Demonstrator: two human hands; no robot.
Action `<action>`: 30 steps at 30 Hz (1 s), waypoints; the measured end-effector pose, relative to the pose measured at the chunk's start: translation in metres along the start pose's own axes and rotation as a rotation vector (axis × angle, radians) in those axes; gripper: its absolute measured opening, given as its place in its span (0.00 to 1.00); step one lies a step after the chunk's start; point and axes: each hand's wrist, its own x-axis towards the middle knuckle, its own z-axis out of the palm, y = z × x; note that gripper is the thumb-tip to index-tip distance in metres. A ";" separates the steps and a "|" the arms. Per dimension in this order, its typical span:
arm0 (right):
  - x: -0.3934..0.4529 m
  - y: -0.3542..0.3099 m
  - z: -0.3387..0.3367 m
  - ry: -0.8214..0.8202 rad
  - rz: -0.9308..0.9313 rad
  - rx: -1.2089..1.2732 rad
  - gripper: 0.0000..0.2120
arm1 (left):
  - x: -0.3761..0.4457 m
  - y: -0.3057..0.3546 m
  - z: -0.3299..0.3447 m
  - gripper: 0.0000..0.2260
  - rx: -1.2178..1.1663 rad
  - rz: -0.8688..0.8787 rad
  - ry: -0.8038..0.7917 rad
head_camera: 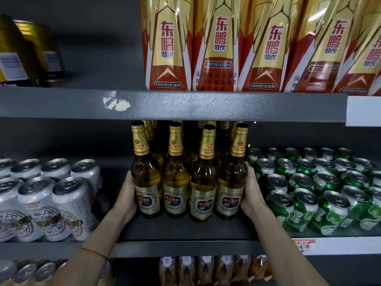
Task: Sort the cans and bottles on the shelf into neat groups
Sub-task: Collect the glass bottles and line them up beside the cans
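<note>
Rear beer bottles [223,129] hidden; gold cans [22,50] blurred

The left hand [126,196] lies in a dark open gap of bare grey metal shelf [175,230], walled on its outer side by upright white printed cans [70,205]; the right hand [250,193] is squeezed between the brown glass gold-labelled beer bottles [189,182] and tight-packed green cans [309,195]; the upper shelf's grey edge [185,104] sits just above the bottle caps; bare shelf lies open in front of the bottles.

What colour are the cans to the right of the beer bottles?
Green with silver tops, seen in the head view.
</note>
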 end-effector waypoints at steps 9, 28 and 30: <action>-0.001 0.002 -0.003 -0.099 0.036 -0.088 0.26 | 0.007 -0.007 -0.004 0.24 -0.043 -0.050 -0.016; 0.005 0.007 -0.006 -0.181 0.075 -0.102 0.28 | 0.009 -0.007 -0.006 0.22 -0.032 -0.051 -0.046; 0.006 0.007 -0.007 -0.182 0.083 -0.094 0.28 | 0.009 -0.007 -0.006 0.21 -0.027 -0.051 -0.045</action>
